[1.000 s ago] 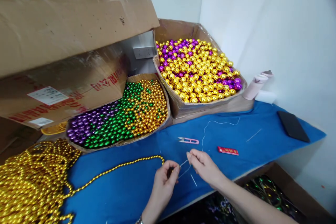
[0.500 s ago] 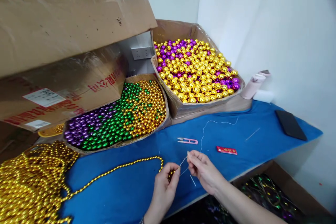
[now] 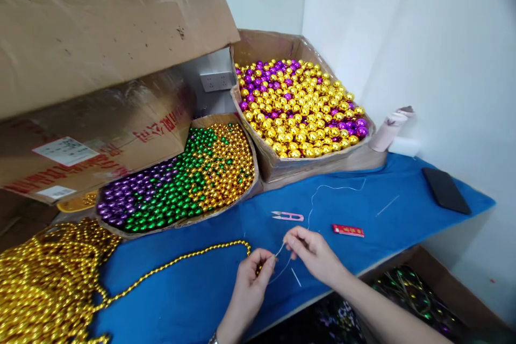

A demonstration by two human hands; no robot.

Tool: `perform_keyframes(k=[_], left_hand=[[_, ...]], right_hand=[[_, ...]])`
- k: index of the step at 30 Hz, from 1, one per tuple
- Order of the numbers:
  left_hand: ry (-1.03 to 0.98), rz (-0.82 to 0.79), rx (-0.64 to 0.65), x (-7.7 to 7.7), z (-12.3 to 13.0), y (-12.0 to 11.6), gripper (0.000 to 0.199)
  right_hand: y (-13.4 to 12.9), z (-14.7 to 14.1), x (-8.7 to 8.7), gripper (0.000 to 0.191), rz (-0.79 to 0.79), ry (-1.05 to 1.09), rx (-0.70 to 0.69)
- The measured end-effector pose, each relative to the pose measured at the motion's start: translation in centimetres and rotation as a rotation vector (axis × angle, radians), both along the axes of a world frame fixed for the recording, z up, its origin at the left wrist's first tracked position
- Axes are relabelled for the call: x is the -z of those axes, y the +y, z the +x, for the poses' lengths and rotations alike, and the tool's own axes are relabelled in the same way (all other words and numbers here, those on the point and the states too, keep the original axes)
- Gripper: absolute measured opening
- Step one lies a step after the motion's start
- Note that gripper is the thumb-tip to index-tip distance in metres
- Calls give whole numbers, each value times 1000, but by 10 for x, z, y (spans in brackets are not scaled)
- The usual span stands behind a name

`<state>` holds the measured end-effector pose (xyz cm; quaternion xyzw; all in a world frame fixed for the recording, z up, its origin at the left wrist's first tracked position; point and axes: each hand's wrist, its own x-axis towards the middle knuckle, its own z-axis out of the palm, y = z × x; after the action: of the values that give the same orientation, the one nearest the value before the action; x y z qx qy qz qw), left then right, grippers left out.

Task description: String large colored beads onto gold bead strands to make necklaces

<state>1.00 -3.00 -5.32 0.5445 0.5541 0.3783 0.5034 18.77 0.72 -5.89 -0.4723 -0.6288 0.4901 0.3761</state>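
Note:
Above the front of the blue-covered table, my left hand point(image 3: 252, 285) pinches a white thread together with the end of a gold bead strand point(image 3: 177, 262). Most of the beads inside that hand are hidden by its fingers. Just to the right, the fingertips of my right hand point(image 3: 308, 252) are closed on the same white thread point(image 3: 279, 250), a short stretch of it showing between both hands. More thread runs loosely back across the cloth. Pink thread snips point(image 3: 287, 216) lie behind my hands, and a small red packet point(image 3: 348, 230) rests to their right.
A heap of gold bead strands point(image 3: 44, 285) covers the left side. Open cartons of small loose beads point(image 3: 181, 183) and larger gold and purple balls point(image 3: 302, 107) stand behind. A black flat object point(image 3: 445, 191) and a pale bottle point(image 3: 388, 131) sit at right; a box of beads point(image 3: 415, 301) is below.
My right hand has moved slightly left, closer to my left hand, so the thread stretch between them is shorter. My left hand stays nearly in place with the gold strand.

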Motion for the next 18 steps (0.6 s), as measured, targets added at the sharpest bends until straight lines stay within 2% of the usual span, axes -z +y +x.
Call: perform_keyframes(k=[3,6,9,12,18], left_hand=[[-2,-16,-24,-7,1,-1,28],[13,-31,-22,-10,1,-1,29],[12,-30,-5,-8,0,0,30],[3,-25,0,-4,-1,1,30],[2,-14,9,-3,-1,0,29]], right_hand=[[5,5,2,36,-12,6,1],[8,11,-5,34,36,-12,-16],[9,14,-16,31,115,-50,-45],[8,13,-21,18,173,-106,-16],[5,5,-17,15,196,-172,-38]])
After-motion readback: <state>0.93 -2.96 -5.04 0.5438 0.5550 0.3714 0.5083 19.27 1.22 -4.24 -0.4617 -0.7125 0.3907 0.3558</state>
